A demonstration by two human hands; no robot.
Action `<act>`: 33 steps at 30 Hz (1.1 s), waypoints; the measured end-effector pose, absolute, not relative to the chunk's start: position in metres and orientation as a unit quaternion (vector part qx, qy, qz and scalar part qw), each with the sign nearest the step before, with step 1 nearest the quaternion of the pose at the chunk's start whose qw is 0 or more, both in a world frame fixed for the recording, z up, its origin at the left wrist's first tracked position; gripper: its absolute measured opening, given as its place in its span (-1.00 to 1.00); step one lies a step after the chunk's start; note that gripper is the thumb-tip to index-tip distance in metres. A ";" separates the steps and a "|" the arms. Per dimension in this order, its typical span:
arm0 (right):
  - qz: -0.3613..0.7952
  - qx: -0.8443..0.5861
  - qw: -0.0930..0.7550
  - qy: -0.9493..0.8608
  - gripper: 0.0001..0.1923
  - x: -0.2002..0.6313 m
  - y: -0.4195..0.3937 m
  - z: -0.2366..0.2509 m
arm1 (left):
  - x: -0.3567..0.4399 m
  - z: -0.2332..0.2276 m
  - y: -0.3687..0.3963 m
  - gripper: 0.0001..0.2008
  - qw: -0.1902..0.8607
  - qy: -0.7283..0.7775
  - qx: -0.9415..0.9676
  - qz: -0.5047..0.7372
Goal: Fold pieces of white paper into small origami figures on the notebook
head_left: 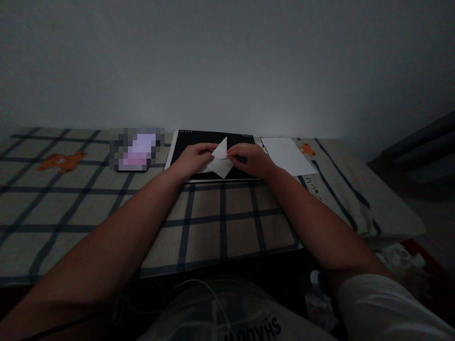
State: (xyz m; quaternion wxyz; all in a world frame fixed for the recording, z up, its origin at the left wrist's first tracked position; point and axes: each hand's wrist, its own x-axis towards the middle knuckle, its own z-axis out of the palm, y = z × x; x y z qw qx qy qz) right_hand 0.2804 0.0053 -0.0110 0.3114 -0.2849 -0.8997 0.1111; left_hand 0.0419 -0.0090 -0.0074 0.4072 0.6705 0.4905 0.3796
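Observation:
A small piece of folded white paper [222,166] is held between my two hands, with one pointed flap standing up. My left hand [195,160] grips its left side, thumb and fingers closed on the edge. From the right, my right hand [250,158] pinches the paper near the raised flap. Both hands are over a black pad with a white edge [185,137], which lies on the checked tablecloth. The paper's exact fold is hard to make out in the dim light.
Right of the pad lie white sheets [287,154]. A phone [137,151], blurred out, is on the left of the checked tablecloth [206,232]. A wall [213,71] rises behind the table. Below at right are a bottle [316,293] and a bin with crumpled paper [408,265].

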 end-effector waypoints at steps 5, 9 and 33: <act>0.106 -0.267 0.318 -0.903 -0.83 0.281 0.005 -0.013 | 0.044 -0.007 -0.012 -0.53 0.429 0.481 0.666 0.375; 0.110 -0.266 0.321 -0.902 -0.78 0.281 0.005 -0.014 | 0.045 -0.008 -0.012 -0.51 0.446 0.481 0.647 0.389; 0.052 -0.325 0.243 -0.913 -0.80 0.280 0.008 -0.017 | 0.044 -0.014 -0.010 -0.44 0.449 0.469 0.647 0.400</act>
